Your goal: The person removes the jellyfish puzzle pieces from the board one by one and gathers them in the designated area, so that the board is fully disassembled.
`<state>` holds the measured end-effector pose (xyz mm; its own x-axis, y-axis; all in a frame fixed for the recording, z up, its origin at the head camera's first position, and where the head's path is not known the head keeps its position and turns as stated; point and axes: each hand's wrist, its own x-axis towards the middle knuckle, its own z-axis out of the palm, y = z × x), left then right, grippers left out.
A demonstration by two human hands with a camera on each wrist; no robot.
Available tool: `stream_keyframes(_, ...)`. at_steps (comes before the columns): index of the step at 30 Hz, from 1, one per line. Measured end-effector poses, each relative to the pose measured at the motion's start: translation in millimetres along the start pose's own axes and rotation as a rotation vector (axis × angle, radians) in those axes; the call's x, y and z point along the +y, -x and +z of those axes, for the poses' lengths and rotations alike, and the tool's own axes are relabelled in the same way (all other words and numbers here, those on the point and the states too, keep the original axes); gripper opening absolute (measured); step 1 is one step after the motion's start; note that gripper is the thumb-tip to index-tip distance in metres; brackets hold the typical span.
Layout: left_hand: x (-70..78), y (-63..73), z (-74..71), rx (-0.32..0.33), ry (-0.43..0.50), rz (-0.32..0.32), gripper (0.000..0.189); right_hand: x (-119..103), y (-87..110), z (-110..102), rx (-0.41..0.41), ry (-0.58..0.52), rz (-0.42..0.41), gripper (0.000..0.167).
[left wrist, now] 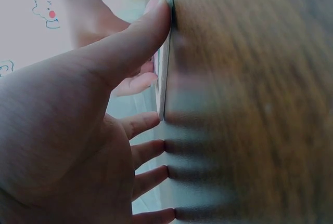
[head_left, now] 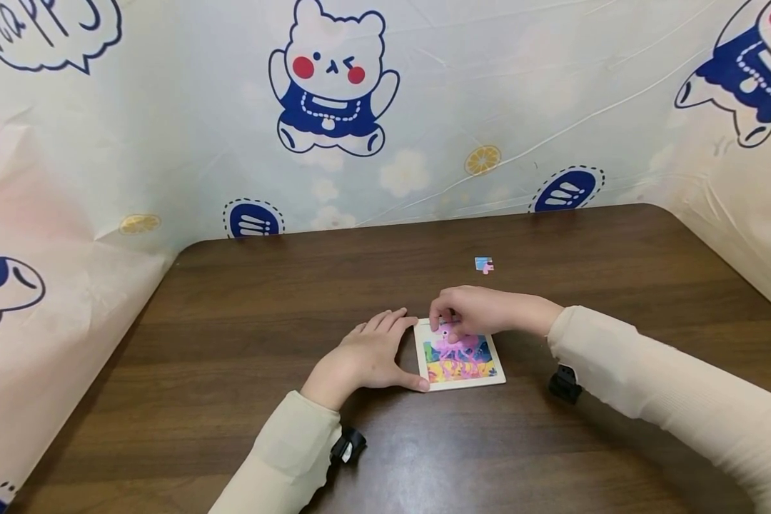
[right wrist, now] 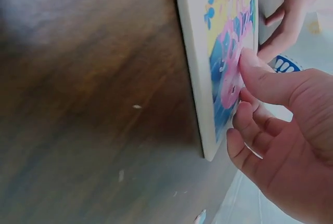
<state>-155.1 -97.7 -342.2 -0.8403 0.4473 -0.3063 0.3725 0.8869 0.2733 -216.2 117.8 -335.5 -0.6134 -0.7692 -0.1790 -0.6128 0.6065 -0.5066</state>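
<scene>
A jigsaw puzzle with a white frame [head_left: 467, 385] lies on the brown table and shows a pink octopus over a blue and yellow sea floor. My left hand [head_left: 368, 357] lies along its left side, fingers spread; the thumb touches the near left corner and the index finger reaches the far left corner. My right hand [head_left: 469, 310] bends over the far part of the picture. Its thumb [right wrist: 255, 73] rests on the pink octopus, with the other fingers curled at the far edge. I cannot tell whether a piece is between them.
A loose blue and pink puzzle piece [head_left: 483, 264] lies on the table beyond the frame. The wood table [head_left: 263, 300] has rounded far corners and meets a printed cloth backdrop [head_left: 199, 128] at the back and sides. Both wrists carry a small black camera.
</scene>
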Motion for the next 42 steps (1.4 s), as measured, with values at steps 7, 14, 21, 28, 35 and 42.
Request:
stream_keyframes(7,0.0,0.3,0.7,0.005,0.005,0.004,0.099,-5.2,-3.9,-1.8,-0.019,0.02,0.019,0.017)
stream_keyframes(14,-2.5,-1.5,3.4,0.005,0.0,0.002,0.1,-3.1,-3.7,0.4,-0.003,0.013,0.036,0.019)
stream_keyframes(21,-6.7,-5.6,8.1,0.012,-0.005,0.002,0.103,-2.8,-1.5,3.8,0.03,0.02,0.042,0.02)
stream_keyframes(28,-8.4,-7.4,10.4,0.011,-0.007,0.001,0.103,-4.2,0.8,5.3,0.061,0.063,0.135,0.02)
stream_keyframes(35,-6.0,-4.4,8.1,0.013,-0.011,0.008,0.102,-2.7,3.7,7.1,0.096,0.073,0.208,0.025)
stream_keyframes(42,0.2,1.6,1.1,0.006,0.01,0.002,0.099,-1.7,6.1,9.2,0.13,0.09,0.199,0.028)
